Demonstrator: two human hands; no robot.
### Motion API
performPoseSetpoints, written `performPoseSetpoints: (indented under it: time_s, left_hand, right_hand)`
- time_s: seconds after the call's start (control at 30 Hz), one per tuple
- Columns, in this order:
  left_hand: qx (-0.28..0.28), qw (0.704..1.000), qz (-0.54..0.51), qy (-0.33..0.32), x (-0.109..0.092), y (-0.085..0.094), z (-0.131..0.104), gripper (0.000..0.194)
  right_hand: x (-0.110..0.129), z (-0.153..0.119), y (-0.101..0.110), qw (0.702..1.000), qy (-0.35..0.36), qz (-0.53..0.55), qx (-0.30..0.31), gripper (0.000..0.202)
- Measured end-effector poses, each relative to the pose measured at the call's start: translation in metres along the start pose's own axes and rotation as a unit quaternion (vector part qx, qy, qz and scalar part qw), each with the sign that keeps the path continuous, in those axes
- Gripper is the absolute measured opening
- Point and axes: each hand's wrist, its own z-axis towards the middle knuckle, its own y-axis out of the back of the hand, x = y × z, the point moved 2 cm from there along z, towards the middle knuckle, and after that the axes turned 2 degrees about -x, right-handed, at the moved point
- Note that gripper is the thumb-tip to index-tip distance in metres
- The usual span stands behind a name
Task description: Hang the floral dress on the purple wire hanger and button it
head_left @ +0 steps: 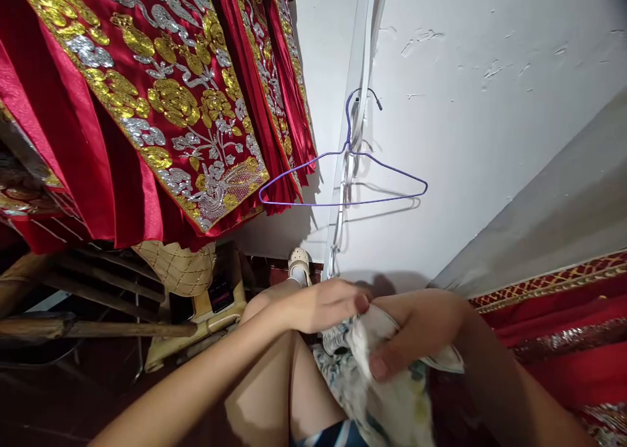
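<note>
A thin, pale garment (396, 404) with a faint leafy print hangs in loose folds over my lap, with a gathered stretch (336, 355) on its left. My right hand (416, 336) is closed on its upper part, thumb pressed flat over the fabric. From the left, my left hand (326, 306) reaches across and holds the top edge of the cloth; its fingertips are partly hidden there. Beyond both hands a purple wire hanger (343, 204) hangs bare, its hook by a white strip (360, 55) along the wall.
Red costumes with gold and silver sequins (176, 100) hang at upper left. Below them stand bamboo furniture (132, 329) and a pale quilted object (176, 264). More red fabric (568, 355) lies along the right. A white wall (470, 140) rises in front of me.
</note>
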Motion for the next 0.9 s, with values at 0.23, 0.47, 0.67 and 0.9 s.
performPoseSetpoints:
  time_s: [0.23, 0.47, 0.67, 0.9]
  left_hand:
    - [-0.036, 0.91, 0.356, 0.208, 0.055, 0.047, -0.057, 0.045]
    - [-0.287, 0.859, 0.388, 0.17, 0.035, 0.103, -0.078, 0.033]
    - [-0.406, 0.832, 0.341, 0.163, 0.041, 0.112, -0.077, 0.033]
    - [-0.473, 0.838, 0.263, 0.068, 0.021, 0.117, -0.044, 0.027]
  right_hand:
    - [0.013, -0.04, 0.076, 0.904, 0.062, -0.201, -0.371, 0.03]
    - [-0.002, 0.016, 0.157, 0.687, 0.254, -0.251, -0.633, 0.032]
    - [-0.016, 0.022, 0.159, 0.718, 0.196, -0.255, -0.617, 0.027]
    - [-0.023, -0.004, 0.12, 0.748, 0.185, -0.141, -0.621, 0.024]
